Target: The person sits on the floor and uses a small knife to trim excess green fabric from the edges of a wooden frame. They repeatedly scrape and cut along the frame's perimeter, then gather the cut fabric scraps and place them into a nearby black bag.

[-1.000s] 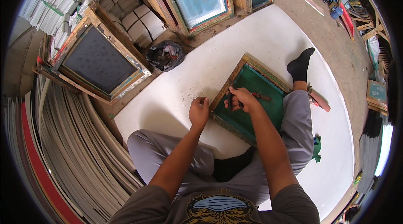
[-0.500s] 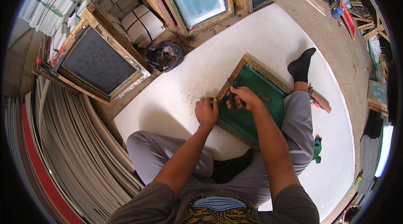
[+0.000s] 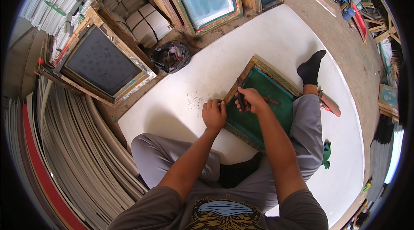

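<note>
A wooden screen-printing frame (image 3: 276, 75) with green mesh lies tilted between my legs on a white board. My right hand (image 3: 252, 100) is closed round dark pliers (image 3: 239, 84), their jaws at the frame's upper left edge. My left hand (image 3: 214, 113) grips the left side of the same frame, thumb toward the mesh; part of its hold is hidden. Left of it, several small bent bits of wire, like pulled staples (image 3: 197, 99), are scattered. On the mesh, beyond my right hand, rests a slim brownish tool (image 3: 272, 100), partly covered.
The white board (image 3: 172, 96) carries a reddish-brown handled tool (image 3: 331, 106) and a crumpled green cloth (image 3: 326, 156) beside my right leg. A black plastic bag (image 3: 171, 56) stands at its far edge. More screen frames (image 3: 103, 64) lean behind, and stacked sheets (image 3: 82, 139) fill the left.
The fingers of my right hand have tightened, bringing the pliers' handles together. My left hand stays on the frame's edge, and the frame lies almost as before.
</note>
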A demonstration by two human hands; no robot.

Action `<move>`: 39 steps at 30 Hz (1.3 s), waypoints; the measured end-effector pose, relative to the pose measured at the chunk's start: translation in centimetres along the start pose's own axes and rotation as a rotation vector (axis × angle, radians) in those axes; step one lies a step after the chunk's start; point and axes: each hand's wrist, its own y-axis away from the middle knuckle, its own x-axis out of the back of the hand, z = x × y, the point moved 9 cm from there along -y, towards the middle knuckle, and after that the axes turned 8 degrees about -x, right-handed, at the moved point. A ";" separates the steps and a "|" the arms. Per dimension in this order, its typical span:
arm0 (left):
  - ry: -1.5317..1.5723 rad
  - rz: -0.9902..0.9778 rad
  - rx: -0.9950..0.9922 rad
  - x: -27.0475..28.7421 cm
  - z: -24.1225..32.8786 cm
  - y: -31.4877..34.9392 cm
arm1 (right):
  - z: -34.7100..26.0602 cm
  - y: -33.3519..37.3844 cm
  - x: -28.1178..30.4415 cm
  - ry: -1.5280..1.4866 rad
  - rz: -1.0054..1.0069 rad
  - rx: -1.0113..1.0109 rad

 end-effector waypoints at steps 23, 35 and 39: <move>1.081 -0.044 0.700 -1.7 -6.2 1.5 | 0.6 5.3 -9.7 1.038 0.145 0.451; 0.641 0.098 0.631 2.3 -10.8 0.8 | 3.0 2.8 -4.7 0.014 -0.219 0.047; 0.441 0.067 0.548 2.9 -11.0 0.9 | 1.5 2.4 -2.7 -0.148 -0.197 0.078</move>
